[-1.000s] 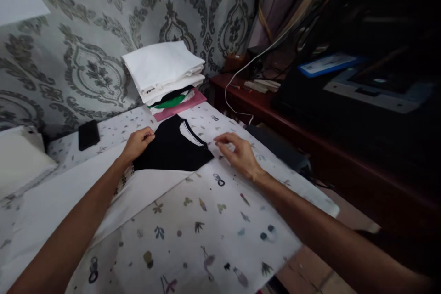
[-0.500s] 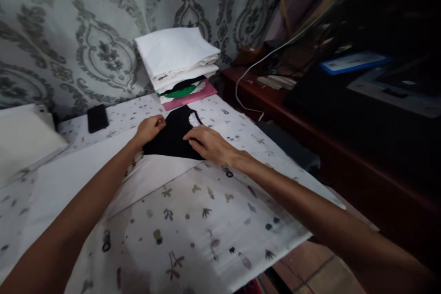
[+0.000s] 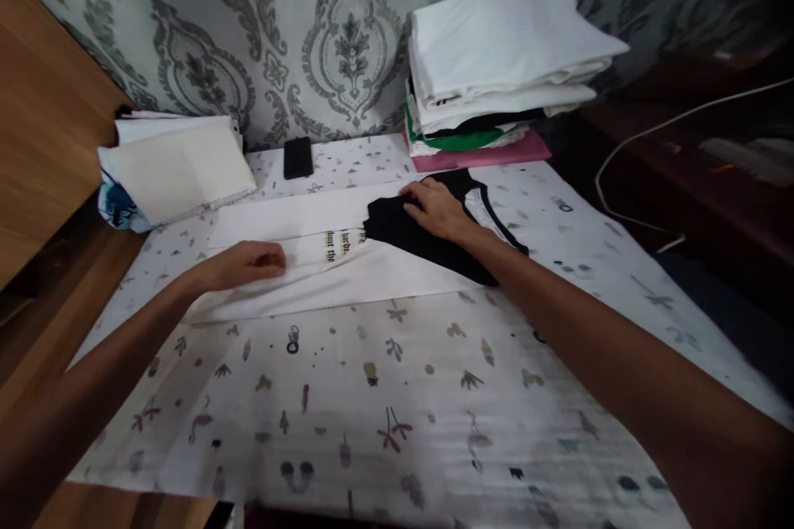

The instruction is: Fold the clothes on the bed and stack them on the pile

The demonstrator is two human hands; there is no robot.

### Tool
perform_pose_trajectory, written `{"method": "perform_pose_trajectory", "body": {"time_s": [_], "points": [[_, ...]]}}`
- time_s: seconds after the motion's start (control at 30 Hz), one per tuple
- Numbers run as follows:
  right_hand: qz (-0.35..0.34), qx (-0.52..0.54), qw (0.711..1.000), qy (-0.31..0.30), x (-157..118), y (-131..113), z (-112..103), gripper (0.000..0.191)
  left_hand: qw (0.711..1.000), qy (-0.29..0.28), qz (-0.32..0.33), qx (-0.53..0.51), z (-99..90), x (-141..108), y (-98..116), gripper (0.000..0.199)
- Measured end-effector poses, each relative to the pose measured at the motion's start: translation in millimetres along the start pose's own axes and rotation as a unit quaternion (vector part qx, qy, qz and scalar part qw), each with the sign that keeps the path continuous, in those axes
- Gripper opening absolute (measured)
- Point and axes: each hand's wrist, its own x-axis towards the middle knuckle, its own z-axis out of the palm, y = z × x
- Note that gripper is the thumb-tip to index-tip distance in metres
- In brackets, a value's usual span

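Note:
A white T-shirt (image 3: 310, 291) with black sleeve cloth (image 3: 397, 225) and dark lettering lies folded into a long strip, its black-edged neckline (image 3: 487, 215) at the right. Over the white body, towards the left end, is my left hand (image 3: 245, 266); its fingers are loosely curled, with a gap between thumb and fingers and no cloth visible between them. My right hand (image 3: 437, 211) rests palm down on the black part, fingers stretched out. Shallow creases run through the cloth around the lettering.
A stack of folded clothes (image 3: 509, 41) stands at the back right. Further left are a black phone (image 3: 298, 158) and another folded pile (image 3: 179, 169). A patterned sheet (image 3: 347, 397) covers the surface. A white cable (image 3: 620, 149) hangs at the right, beside dark furniture.
The view has swung left. My left hand has left the black cloth and moved left over the white body; my right hand now lies flatter on the black part.

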Motion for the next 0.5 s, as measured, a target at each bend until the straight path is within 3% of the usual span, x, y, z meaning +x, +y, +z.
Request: {"method": "perform_pose_trajectory", "body": {"time_s": [0.17,0.3,0.43,0.5], "points": [[0.035,-0.024,0.999,-0.013,9.0,-8.2,-0.4,0.033,0.999,0.018,-0.031,0.008,-4.5,-34.2,-26.4,0.031],[0.055,-0.024,0.998,-0.006,11.8,-8.7,1.1,0.028,0.993,0.1,-0.051,-0.032,-19.0,-41.5,-53.5,0.036],[0.063,-0.021,0.998,-0.005,15.9,-6.7,0.7,0.026,0.992,0.107,-0.067,-0.027,-25.4,-42.6,-77.6,0.032],[0.066,-0.01,0.998,-0.009,18.3,-6.5,-0.8,0.023,0.984,0.169,-0.055,-0.034,-24.7,-44.0,-86.1,0.031]]}}
